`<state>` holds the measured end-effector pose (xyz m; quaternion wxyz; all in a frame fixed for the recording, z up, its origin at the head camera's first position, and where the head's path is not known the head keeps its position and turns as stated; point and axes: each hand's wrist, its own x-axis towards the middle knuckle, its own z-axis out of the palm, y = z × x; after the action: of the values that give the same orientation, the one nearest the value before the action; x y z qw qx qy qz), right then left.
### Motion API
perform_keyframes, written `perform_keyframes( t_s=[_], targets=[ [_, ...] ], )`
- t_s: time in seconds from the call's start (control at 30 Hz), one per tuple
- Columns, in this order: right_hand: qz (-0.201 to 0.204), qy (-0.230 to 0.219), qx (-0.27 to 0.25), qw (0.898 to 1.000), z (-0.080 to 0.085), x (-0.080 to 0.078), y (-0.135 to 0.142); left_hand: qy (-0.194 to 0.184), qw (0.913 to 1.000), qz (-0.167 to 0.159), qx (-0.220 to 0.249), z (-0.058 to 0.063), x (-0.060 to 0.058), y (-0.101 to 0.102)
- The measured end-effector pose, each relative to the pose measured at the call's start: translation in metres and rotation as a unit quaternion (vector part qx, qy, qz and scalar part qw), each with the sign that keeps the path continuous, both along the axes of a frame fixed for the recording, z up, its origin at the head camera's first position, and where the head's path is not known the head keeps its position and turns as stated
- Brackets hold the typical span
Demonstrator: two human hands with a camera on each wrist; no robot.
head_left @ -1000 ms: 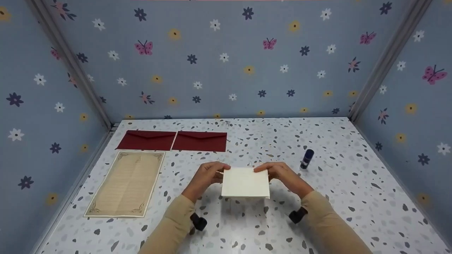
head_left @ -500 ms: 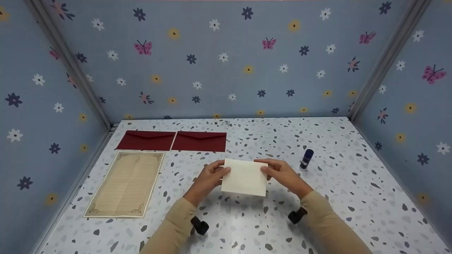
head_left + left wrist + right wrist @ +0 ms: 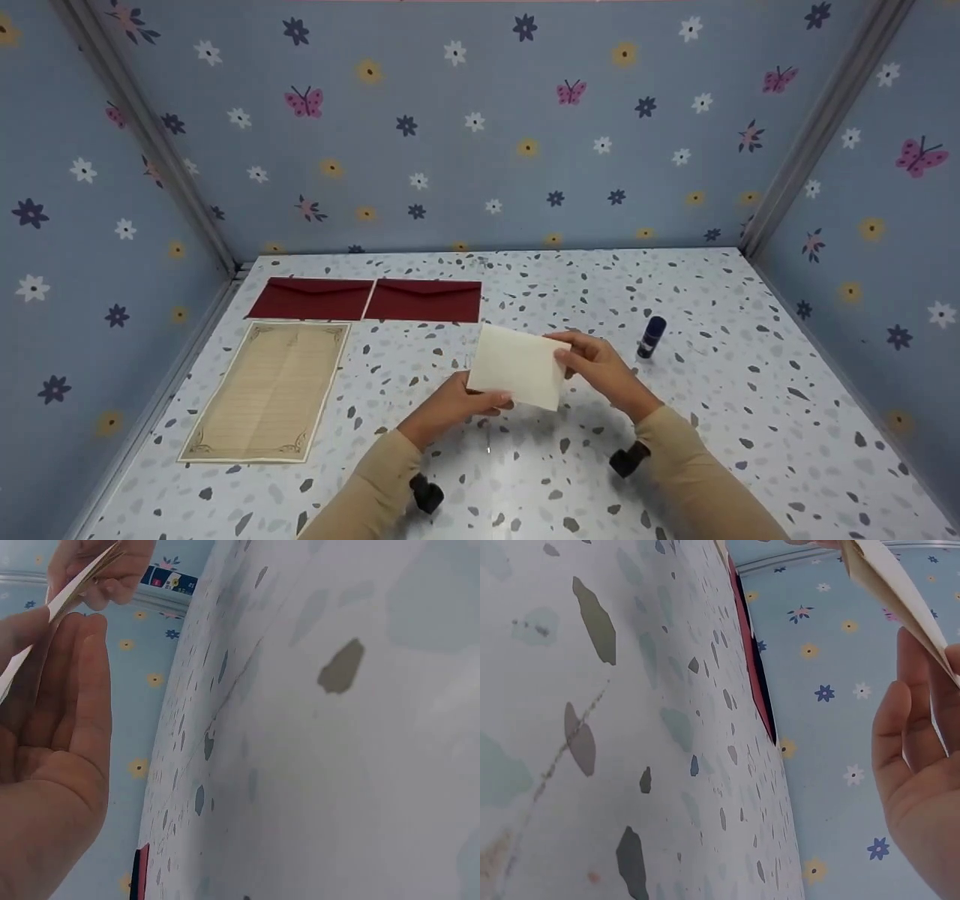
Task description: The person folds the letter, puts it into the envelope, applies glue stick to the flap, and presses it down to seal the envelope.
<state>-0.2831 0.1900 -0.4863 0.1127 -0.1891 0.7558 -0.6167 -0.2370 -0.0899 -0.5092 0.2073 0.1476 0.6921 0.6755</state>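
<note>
A folded cream sheet of paper (image 3: 517, 367) is held tilted above the table between both hands. My left hand (image 3: 457, 405) pinches its lower left corner, thumb on top and fingers beneath. At the upper right edge my right hand (image 3: 600, 367) pinches it, thumb on the near face. Seen edge-on in the left wrist view, the folded paper (image 3: 75, 589) shows several layers between thumb and fingers. The right wrist view also shows the layered edge of the paper (image 3: 900, 596). The underside is hidden in the head view.
Two dark red envelopes (image 3: 424, 300) lie side by side at the back left. In front of them lies a beige bordered letter sheet (image 3: 266, 390) with fold creases. A dark blue glue stick (image 3: 652, 337) is on the right. Patterned walls (image 3: 480, 150) enclose the speckled table (image 3: 675, 480).
The folded paper has tilted up and turned clockwise. My left hand has slid from its upper left edge down to the lower left corner; my right hand stays near the upper right.
</note>
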Motion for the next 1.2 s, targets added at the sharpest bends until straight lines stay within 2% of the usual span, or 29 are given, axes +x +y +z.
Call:
perform_keyframes(
  t_s=[0.2,0.4,0.57,0.73,0.93,1.1,1.2],
  targets=[
    [0.012,-0.005,0.003,1.0,0.0,0.0,0.001,-0.001,0.9991,0.04,0.014,0.001,-0.002,-0.004],
    [0.063,-0.001,0.01,0.998,-0.002,0.002,0.0,0.013,0.9945,0.09,0.051,0.003,-0.005,-0.004],
    [0.089,-0.023,0.011,0.996,-0.003,0.003,-0.004,0.015,0.9925,0.111,0.049,0.004,-0.006,-0.003],
    [0.082,-0.053,0.043,0.994,0.0,0.008,-0.009,0.018,0.9942,0.103,0.025,0.005,-0.006,-0.002],
    [0.045,-0.046,0.073,0.995,0.001,0.011,-0.016,0.022,0.9969,0.076,0.005,0.007,-0.005,-0.004],
    [0.045,-0.032,0.076,0.996,-0.001,0.011,-0.019,0.061,0.9962,0.054,-0.03,0.005,-0.007,-0.008],
    [0.045,-0.027,0.073,0.996,-0.002,0.01,-0.019,0.095,0.993,0.039,-0.058,0.005,-0.01,-0.013]
  ],
)
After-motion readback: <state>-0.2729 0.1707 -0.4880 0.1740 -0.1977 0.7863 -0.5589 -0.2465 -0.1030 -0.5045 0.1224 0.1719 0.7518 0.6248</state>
